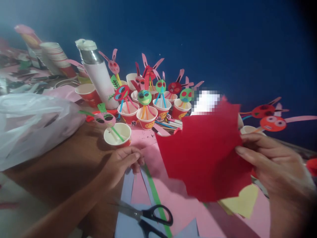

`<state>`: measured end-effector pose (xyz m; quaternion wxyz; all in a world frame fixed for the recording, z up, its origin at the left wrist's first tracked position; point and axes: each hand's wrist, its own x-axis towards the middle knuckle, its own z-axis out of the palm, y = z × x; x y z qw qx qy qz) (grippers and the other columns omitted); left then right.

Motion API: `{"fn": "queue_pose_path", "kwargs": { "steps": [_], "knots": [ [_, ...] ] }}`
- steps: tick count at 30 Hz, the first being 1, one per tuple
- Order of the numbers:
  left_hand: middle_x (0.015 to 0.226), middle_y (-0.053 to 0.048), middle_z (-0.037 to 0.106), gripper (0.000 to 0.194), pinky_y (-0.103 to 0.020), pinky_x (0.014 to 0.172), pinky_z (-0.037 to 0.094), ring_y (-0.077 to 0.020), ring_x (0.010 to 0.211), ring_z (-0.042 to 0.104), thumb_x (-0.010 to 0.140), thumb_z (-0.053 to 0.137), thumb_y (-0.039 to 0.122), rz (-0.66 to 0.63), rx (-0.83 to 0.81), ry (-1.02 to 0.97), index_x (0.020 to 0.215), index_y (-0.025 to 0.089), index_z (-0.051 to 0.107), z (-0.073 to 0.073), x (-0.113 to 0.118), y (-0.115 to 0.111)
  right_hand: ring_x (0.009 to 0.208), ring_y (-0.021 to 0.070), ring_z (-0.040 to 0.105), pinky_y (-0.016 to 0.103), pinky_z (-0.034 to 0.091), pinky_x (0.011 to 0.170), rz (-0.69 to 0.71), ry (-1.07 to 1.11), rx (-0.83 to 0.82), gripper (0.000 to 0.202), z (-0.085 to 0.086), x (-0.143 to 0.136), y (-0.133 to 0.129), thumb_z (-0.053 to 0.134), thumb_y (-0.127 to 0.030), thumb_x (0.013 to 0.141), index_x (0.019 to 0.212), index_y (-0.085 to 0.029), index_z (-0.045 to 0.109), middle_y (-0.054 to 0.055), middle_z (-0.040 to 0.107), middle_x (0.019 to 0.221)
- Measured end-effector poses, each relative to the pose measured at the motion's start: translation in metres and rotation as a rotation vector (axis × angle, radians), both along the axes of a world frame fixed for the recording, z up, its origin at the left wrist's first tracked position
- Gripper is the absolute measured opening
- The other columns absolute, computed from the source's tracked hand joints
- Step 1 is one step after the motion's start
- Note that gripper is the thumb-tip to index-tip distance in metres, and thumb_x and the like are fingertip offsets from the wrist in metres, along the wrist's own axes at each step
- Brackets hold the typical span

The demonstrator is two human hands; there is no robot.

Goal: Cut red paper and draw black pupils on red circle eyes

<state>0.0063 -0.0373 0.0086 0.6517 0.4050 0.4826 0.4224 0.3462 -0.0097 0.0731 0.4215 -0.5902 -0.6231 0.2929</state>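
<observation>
A sheet of red paper (205, 155) with cut, notched edges is pinched at its right side between the thumb and fingers of my right hand (272, 162). It hangs above the pink paper (173, 198). My left hand (127, 160) is closed, fingers curled and thumb pressed in, over the pink paper beside blue paper strips (127, 185). Whether anything is between those fingers is hidden. Below it lie black-handled scissors (156, 215), blades pointing left. Yellow paper pieces (242, 201) lie partly under the red sheet.
Several paper cups (147, 119) carrying paper faces on coloured sticks stand at the back, before a blue wall (223, 43). A white bottle (99, 76) leans in view behind them. At left are a plastic bag (37, 122), stacked cups (55, 56) and paper scraps.
</observation>
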Motion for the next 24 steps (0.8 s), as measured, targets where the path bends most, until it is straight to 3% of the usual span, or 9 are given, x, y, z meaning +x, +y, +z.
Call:
{"fn": "queue_pose_path", "kwargs": {
  "steps": [2, 4, 8, 10, 12, 14, 18, 21, 24],
  "knots": [
    [0.063, 0.001, 0.061, 0.018, -0.018, 0.048, 0.038, -0.0076, 0.049, 0.053, 0.081, 0.056, 0.031, 0.005, -0.01, 0.049, 0.074, 0.015, 0.061, 0.001, -0.001, -0.002, 0.067, 0.0203, 0.063, 0.025, 0.052, 0.052, 0.069, -0.003, -0.112, 0.012, 0.0, -0.005, 0.003, 0.066, -0.036, 0.075, 0.085, -0.03, 0.066, 0.001, 0.067, 0.077],
    [0.059, 0.0, 0.06, 0.025, -0.019, 0.048, 0.038, -0.0085, 0.05, 0.053, 0.083, 0.053, 0.035, -0.019, 0.008, 0.095, 0.074, 0.014, 0.062, 0.003, -0.003, -0.004, 0.068, 0.0201, 0.063, 0.026, 0.052, 0.054, 0.269, -0.062, -0.248, 0.012, 0.0, -0.013, 0.004, 0.063, -0.034, 0.076, 0.085, -0.028, 0.066, 0.001, 0.068, 0.078],
    [0.069, -0.004, 0.064, 0.029, -0.022, 0.055, 0.043, -0.0127, 0.06, 0.056, 0.08, 0.055, 0.04, -0.169, 0.011, 0.11, 0.089, 0.014, 0.064, 0.007, -0.003, -0.01, 0.077, 0.0181, 0.063, 0.025, 0.048, 0.068, 0.665, -0.276, -0.37, 0.017, -0.004, -0.04, 0.0, 0.054, -0.017, 0.079, 0.087, -0.025, 0.066, 0.0, 0.069, 0.086],
    [0.079, -0.004, 0.066, 0.031, -0.023, 0.059, 0.045, -0.0147, 0.067, 0.058, 0.073, 0.062, 0.034, -0.248, -0.024, 0.132, 0.097, 0.015, 0.063, 0.008, -0.001, -0.015, 0.071, 0.0156, 0.061, 0.024, 0.046, 0.065, 0.786, -0.326, -0.399, 0.02, -0.008, -0.057, -0.004, 0.05, -0.012, 0.077, 0.084, -0.023, 0.065, -0.002, 0.068, 0.078],
    [0.081, -0.004, 0.067, 0.033, -0.024, 0.06, 0.046, -0.0156, 0.068, 0.059, 0.069, 0.065, 0.029, -0.338, -0.083, 0.155, 0.1, 0.016, 0.062, 0.008, 0.003, -0.018, 0.071, 0.0148, 0.06, 0.023, 0.044, 0.065, 0.775, -0.337, -0.376, 0.02, -0.012, -0.072, -0.009, 0.048, -0.01, 0.077, 0.082, -0.021, 0.063, -0.002, 0.067, 0.076],
    [0.073, -0.004, 0.066, 0.025, -0.023, 0.054, 0.044, -0.0147, 0.061, 0.058, 0.07, 0.064, 0.029, -0.389, -0.136, 0.206, 0.09, 0.014, 0.063, 0.008, 0.007, -0.021, 0.073, 0.0143, 0.06, 0.023, 0.044, 0.066, 0.752, -0.312, -0.353, 0.021, -0.015, -0.08, -0.01, 0.048, -0.009, 0.077, 0.085, -0.021, 0.064, -0.002, 0.068, 0.079],
    [0.053, -0.002, 0.061, 0.023, -0.02, 0.045, 0.039, -0.0133, 0.049, 0.054, 0.071, 0.063, 0.035, -0.259, -0.149, 0.409, 0.063, 0.013, 0.061, 0.009, 0.01, -0.023, 0.081, 0.0156, 0.063, 0.025, 0.046, 0.073, 0.687, -0.2, -0.358, 0.022, -0.011, -0.069, -0.004, 0.055, -0.017, 0.08, 0.099, -0.024, 0.064, 0.0, 0.069, 0.091],
    [0.058, -0.005, 0.068, 0.019, -0.023, 0.047, 0.044, -0.0188, 0.053, 0.061, 0.068, 0.064, 0.033, -0.16, -0.228, 0.435, 0.067, 0.014, 0.066, 0.01, 0.006, -0.024, 0.082, 0.0165, 0.064, 0.028, 0.048, 0.075, 0.311, -0.036, -0.248, 0.018, -0.003, -0.04, 0.005, 0.059, -0.032, 0.082, 0.098, -0.024, 0.064, 0.001, 0.069, 0.089],
    [0.054, -0.005, 0.067, 0.021, -0.022, 0.046, 0.043, -0.0189, 0.049, 0.06, 0.065, 0.066, 0.034, -0.136, -0.252, 0.387, 0.059, 0.014, 0.066, 0.009, -0.002, -0.029, 0.073, 0.0156, 0.064, 0.027, 0.051, 0.065, 0.073, 0.1, -0.148, 0.018, 0.006, -0.014, 0.012, 0.06, -0.037, 0.082, 0.091, -0.023, 0.064, 0.001, 0.067, 0.077]
  ]
}}
